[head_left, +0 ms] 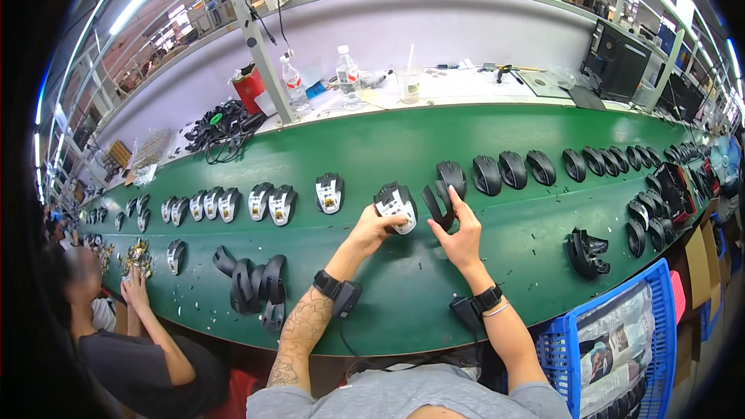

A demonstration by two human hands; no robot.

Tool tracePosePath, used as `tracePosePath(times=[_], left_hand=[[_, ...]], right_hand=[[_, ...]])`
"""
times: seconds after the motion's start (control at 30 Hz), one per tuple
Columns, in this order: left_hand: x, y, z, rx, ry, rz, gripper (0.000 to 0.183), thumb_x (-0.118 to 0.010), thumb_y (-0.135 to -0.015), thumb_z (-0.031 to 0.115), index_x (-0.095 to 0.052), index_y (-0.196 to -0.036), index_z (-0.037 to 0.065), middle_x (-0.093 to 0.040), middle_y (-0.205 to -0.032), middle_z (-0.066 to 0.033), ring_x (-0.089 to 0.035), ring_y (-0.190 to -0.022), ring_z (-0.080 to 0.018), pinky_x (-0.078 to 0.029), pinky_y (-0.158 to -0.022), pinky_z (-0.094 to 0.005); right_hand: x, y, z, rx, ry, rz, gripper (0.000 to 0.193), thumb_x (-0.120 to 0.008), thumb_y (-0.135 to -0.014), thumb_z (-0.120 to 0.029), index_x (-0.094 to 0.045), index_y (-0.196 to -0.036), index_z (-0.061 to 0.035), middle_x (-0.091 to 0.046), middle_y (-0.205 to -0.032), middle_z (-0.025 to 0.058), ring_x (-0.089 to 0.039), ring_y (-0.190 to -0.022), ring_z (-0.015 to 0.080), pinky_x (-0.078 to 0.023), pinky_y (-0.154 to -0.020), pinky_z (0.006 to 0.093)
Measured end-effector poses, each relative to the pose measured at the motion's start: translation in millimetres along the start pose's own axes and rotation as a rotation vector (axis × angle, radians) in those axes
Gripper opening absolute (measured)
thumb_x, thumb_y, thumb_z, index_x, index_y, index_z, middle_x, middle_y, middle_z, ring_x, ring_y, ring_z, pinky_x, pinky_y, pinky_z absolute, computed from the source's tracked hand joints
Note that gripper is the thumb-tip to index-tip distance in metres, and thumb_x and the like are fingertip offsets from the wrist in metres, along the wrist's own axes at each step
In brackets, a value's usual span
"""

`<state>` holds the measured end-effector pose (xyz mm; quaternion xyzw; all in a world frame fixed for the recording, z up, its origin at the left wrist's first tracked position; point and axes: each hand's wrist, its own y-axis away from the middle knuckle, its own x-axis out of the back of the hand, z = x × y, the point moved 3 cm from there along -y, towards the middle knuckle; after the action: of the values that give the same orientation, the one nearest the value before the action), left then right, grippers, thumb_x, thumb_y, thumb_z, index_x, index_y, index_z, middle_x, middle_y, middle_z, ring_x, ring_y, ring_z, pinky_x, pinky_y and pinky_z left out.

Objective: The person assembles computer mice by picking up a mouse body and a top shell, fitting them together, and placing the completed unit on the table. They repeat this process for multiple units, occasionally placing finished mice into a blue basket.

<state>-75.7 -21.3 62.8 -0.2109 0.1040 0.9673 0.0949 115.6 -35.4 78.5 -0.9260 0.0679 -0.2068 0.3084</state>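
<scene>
In the middle of the green bench, my left hand (371, 231) grips a half-open computer mouse (396, 203), whose pale inside shows below its black front. Just to the right, my right hand (463, 237) holds a curved black mouse cover (434, 208) between thumb and fingers, a little apart from that mouse. A closed black mouse (450, 174) sits directly behind the cover, partly hidden by it and by my fingertips. Left of my left hand lies another uncovered mouse (329, 193). Farther left stands a row of uncovered mice, among them one white-and-black mouse (282, 204).
Closed black mice (513, 169) line the bench to the right. Loose black covers (248, 283) are heaped at front left, more black parts (587, 254) at front right. A blue crate (666, 326) stands at the right edge. A co-worker's hands (135, 289) work at far left.
</scene>
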Motion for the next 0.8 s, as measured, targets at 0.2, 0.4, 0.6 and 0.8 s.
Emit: tracePosePath(times=[0.2, 0.4, 0.6, 0.8], left_hand=[[-6.6, 6.0, -0.9, -0.057, 0.007, -0.028, 0.054, -0.072, -0.064, -0.006, -0.047, -0.110, 0.006, -0.061, -0.094, -0.0039, -0.062, -0.085, -0.0150, -0.052, -0.072, -0.0295], [-5.2, 7.1, -6.4, -0.079, 0.010, -0.022, 0.085, -0.071, -0.064, -0.005, -0.023, -0.133, 0.006, -0.053, -0.112, -0.0079, -0.057, -0.099, -0.0189, -0.049, -0.080, -0.0336], [-4.7, 10.0, -10.2, -0.103, -0.026, 0.040, 0.102, -0.069, -0.063, -0.005, -0.003, -0.140, 0.006, -0.048, -0.117, -0.0108, -0.052, -0.105, -0.0207, -0.044, -0.088, -0.0353], [-7.5, 11.4, -10.5, -0.120, -0.014, 0.056, 0.101, -0.069, -0.065, -0.004, -0.003, -0.140, 0.006, -0.047, -0.119, -0.0118, -0.051, -0.107, -0.0211, -0.043, -0.090, -0.0352]], right_hand=[[-1.7, 0.9, 1.4, -0.010, -0.006, -0.006, 0.067, -0.074, -0.067, -0.009, -0.046, -0.127, -0.0040, -0.058, -0.107, 0.0184, -0.058, -0.098, 0.0320, -0.046, -0.084, 0.0358], [-1.8, 0.4, 0.1, 0.005, -0.026, -0.024, 0.066, -0.073, -0.067, -0.009, -0.046, -0.127, -0.0033, -0.058, -0.110, 0.0182, -0.057, -0.101, 0.0317, -0.045, -0.086, 0.0356], [-1.9, 1.0, -1.2, 0.006, -0.022, -0.036, 0.064, -0.073, -0.067, -0.008, -0.047, -0.126, -0.0029, -0.057, -0.111, 0.0180, -0.057, -0.102, 0.0313, -0.045, -0.087, 0.0358], [-1.9, 0.6, -3.6, 0.016, -0.023, -0.044, 0.063, -0.073, -0.067, -0.008, -0.047, -0.125, -0.0022, -0.058, -0.111, 0.0178, -0.057, -0.102, 0.0313, -0.045, -0.088, 0.0356]])
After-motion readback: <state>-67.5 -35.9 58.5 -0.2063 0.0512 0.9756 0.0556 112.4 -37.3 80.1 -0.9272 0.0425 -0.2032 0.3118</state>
